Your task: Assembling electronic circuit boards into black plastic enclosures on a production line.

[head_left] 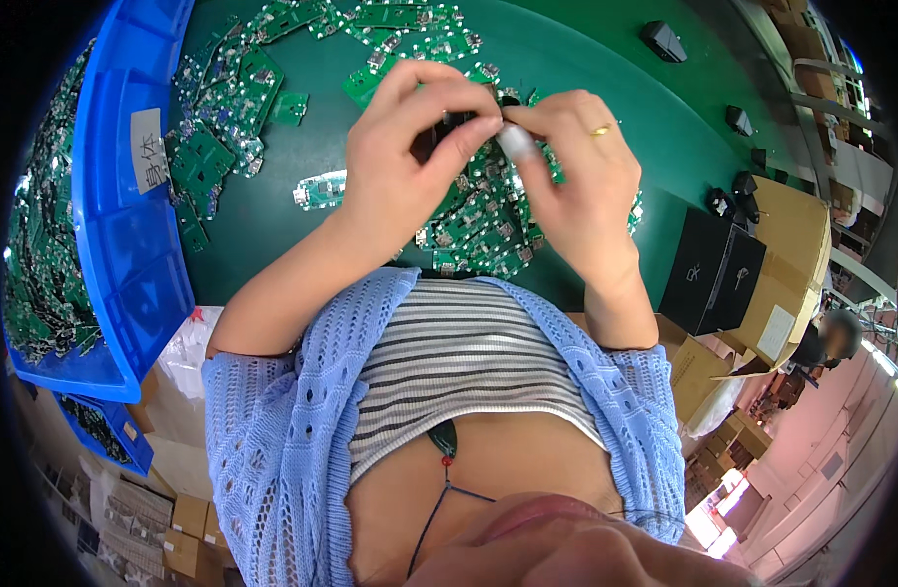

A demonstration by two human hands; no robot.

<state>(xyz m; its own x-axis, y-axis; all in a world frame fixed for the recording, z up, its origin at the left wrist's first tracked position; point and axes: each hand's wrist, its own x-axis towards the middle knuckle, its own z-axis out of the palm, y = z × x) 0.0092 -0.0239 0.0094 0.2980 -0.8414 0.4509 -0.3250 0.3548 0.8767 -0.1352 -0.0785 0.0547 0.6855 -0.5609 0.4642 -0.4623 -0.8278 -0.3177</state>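
Over the green tabletop, both hands meet fingertip to fingertip. My left hand is closed in a pinch, with a small dark piece partly showing inside its curled fingers; its kind is hidden. My right hand pinches at the same spot, its thumb tip wrapped in something white, and a ring on one finger. What lies between its fingertips cannot be made out. Beneath the hands is a heap of small green circuit boards. A single board lies by my left wrist.
More circuit boards spread over the far left of the table. A blue plastic bin filled with boards stands at the left edge. To the right are a black box, an open cardboard carton and small black blocks.
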